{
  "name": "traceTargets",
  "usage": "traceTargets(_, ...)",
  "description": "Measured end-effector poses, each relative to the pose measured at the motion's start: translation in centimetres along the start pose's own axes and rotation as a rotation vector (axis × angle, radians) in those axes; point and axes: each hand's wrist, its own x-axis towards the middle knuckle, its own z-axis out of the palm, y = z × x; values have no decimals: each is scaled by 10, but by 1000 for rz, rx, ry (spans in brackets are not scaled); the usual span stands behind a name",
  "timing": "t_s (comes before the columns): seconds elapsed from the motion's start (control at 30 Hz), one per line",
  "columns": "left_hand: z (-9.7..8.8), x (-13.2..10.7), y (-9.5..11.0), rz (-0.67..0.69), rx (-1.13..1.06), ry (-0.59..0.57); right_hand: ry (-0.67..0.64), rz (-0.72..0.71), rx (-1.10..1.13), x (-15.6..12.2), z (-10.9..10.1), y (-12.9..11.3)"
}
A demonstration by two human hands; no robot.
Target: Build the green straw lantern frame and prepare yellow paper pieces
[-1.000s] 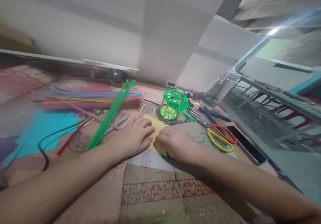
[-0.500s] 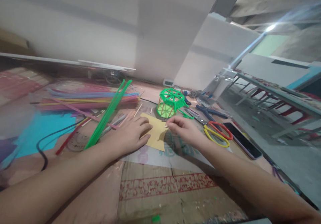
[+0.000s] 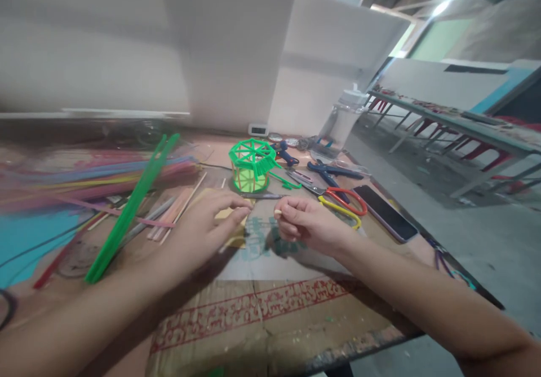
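My right hand [image 3: 310, 222] is closed in a pinch on a small pale stick piece [image 3: 278, 212], held just above the table. To its left, my left hand [image 3: 217, 216] hovers over a yellow paper [image 3: 237, 237], thumb and forefinger apart, with nothing seen between them; it hides much of the paper. Beneath both hands lies a white sheet with green print [image 3: 264, 264]. Behind them stands a small green frame model [image 3: 252, 154] with an eight-sided top, brown posts and a yellow-green base. A dark thin rod [image 3: 266, 196] lies in front of the model.
Scissors with red and yellow handles [image 3: 357, 201], blue-handled pliers [image 3: 338, 168] and a phone [image 3: 385, 213] lie at right. A clear water container [image 3: 338, 126] stands behind. At left are green fuzzy strips [image 3: 131, 211], a blurred bundle of coloured strips [image 3: 105, 174] and blue paper [image 3: 29, 242].
The view has swung right, so the table things sit further left. My left hand has lifted from the yellow paper, and my right hand has turned, still pinching the stick piece.
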Motion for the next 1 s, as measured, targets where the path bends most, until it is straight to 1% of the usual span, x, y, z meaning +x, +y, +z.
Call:
traceTargets(0.07,10,3,22,-107,-221,-23,-6,0,-8,-1,-2,5)
traceTargets(0.1,14,3,29,-137,-295,-60,-8,3,-14,-2,-3,8)
traceTargets(0.13,18,3,33,-167,-356,-82,-10,7,-17,-3,-4,11)
traceTargets(0.2,23,2,35,-218,-420,-120,-13,21,-12,-4,-5,15)
traceTargets(0.27,23,1,31,-246,-435,-133,-17,44,-4,-5,-6,18)
traceTargets(0.37,19,-1,26,-231,-416,-139,-11,54,-27,-4,-4,20)
traceTargets(0.43,15,-2,24,-223,-368,-143,17,16,-83,-3,1,19)
traceTargets(0.57,7,-7,21,-247,-252,-136,89,-126,-266,-4,15,8)
traceTargets(0.67,-1,-12,11,-235,-267,-141,39,-200,-380,1,26,1)
traceTargets(0.73,-7,-15,-1,-179,-206,-163,22,-258,-507,11,30,0)
traceTargets(0.77,-11,-16,-9,-134,-125,-167,35,-296,-593,19,31,1)
traceTargets(0.83,-17,-19,-26,-17,119,-160,73,-340,-790,35,32,4)
traceTargets(0.9,-20,-22,-44,76,334,-146,66,-318,-987,51,33,9)
traceTargets(1.0,-18,-27,-62,83,405,-134,-27,-281,-1207,70,34,19)
